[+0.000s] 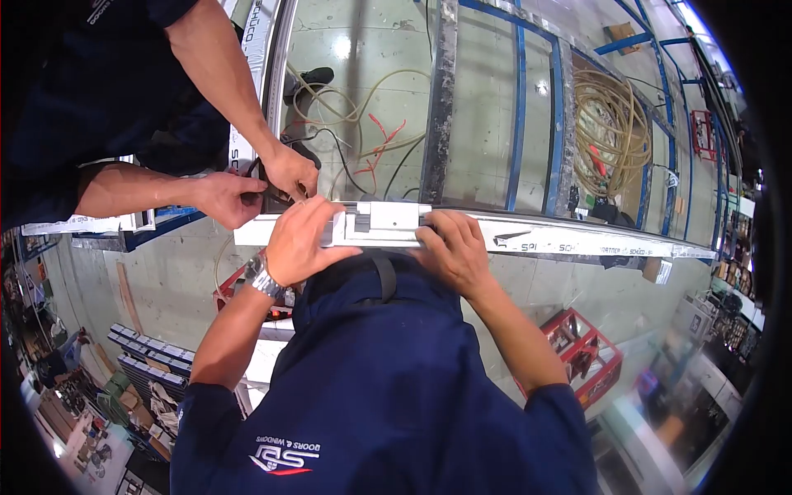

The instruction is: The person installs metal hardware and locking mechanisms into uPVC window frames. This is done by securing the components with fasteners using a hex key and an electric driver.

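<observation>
A white door hinge (394, 216), a block with a small dark hole, lies on the white frame profile (610, 242) in front of my waist. At the hinge's left end, my left hand (304, 241), with a metal-banded watch on its wrist, grips with its fingers over the far side and its thumb along the near edge. My right hand (455, 249) pinches the right end, fingers curled. Just left of my left hand, a co-worker's two hands (290, 172) work close together at the corner of the frame; what they hold is mostly hidden.
Another white profile (257, 49) runs away from me at the left. Blue metal racks (516, 107) stand beyond, with a coiled hose (610, 132). Loose hose and cables lie on the floor. A red crate (582, 355) stands low at my right, and stacked dark profiles (153, 355) at left.
</observation>
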Demonstrator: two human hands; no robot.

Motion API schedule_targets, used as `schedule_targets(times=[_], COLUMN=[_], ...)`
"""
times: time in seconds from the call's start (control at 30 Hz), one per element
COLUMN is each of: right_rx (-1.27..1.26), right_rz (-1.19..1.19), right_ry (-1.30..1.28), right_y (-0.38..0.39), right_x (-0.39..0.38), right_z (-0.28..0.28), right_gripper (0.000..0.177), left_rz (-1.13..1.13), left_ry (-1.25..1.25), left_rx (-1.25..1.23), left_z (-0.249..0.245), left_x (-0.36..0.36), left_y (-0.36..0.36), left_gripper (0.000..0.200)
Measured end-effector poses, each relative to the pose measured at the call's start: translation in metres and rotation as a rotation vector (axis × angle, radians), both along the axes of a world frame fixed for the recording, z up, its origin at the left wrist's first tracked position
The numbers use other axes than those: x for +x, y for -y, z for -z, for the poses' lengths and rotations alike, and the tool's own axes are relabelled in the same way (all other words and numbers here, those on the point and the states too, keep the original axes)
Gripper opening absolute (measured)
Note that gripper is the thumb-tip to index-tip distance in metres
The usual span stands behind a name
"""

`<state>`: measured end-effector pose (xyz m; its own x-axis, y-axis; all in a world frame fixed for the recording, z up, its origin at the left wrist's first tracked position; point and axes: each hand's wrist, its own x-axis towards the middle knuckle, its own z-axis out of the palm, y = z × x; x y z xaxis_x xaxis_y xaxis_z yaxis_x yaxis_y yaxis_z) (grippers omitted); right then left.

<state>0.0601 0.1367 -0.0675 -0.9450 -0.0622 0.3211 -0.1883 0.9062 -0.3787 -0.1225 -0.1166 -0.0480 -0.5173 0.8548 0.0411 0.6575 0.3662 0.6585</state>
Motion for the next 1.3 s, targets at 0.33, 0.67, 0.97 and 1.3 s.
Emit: schedule_targets(times=[0.33, 0.67, 0.97, 1.3], right_rx=[-0.079, -0.162, -0.743, -0.115], right_rz=[0.158, 0.095, 0.162, 0.033], right_ry=[0.020, 0.068, 0.434, 0.279], right_y=[-0.004, -0.023, -0.047, -0.026], right_x=[0.041, 0.044, 0.007, 0.011], right_z=[0.022, 0.016, -0.005, -0.013], right_gripper=[0.079, 0.056, 0.033, 0.073], left_rz=[0.045, 0.151, -0.001, 0.112], left_ry=[-0.388, -0.217, 0.499, 0.470], left_rx=[0.221, 0.152, 0.113, 0.058], left_z=[0.043, 0.019, 0.018, 0.008], left_x=[0.035, 0.013, -0.023, -0.025], left_y=[0.017, 0.026, 0.015, 0.003], left_gripper=[0.061, 0.047, 0.022, 0.053])
